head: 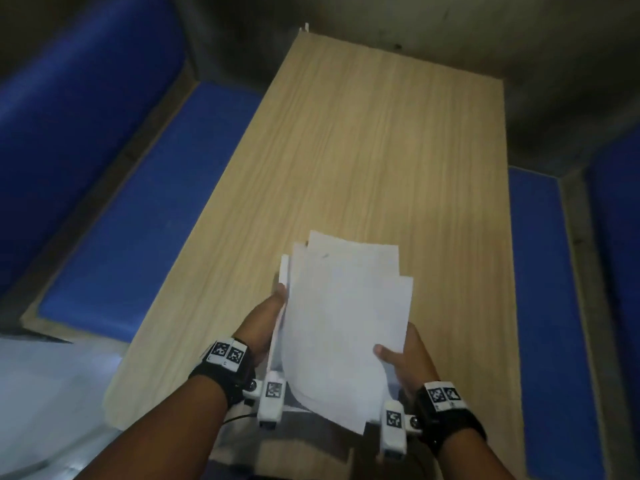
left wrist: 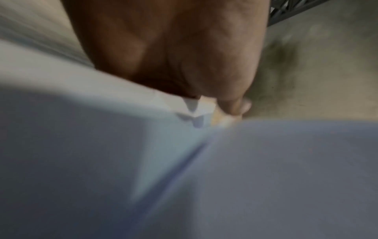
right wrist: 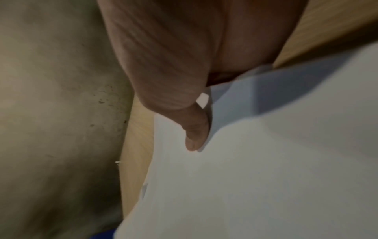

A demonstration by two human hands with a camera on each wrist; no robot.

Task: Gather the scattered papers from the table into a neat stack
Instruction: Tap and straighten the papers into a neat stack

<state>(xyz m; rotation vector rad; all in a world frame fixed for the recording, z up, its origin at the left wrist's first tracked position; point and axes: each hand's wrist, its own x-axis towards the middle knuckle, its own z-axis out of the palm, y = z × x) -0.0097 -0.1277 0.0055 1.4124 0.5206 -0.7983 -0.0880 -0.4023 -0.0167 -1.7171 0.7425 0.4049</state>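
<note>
Papers [head: 346,306]: white sheets, bundled but uneven, far edges staggered, near end bowed; you hold them above the near end of the counter [head: 363,140]. Your left hand [head: 268,323] clasps the left edge; your right hand [head: 407,358] pinches the right edge, thumb [right wrist: 196,134] on the top sheet. Counter is pale wood grain; blue cushioned benches [head: 145,216] flank it.
</note>
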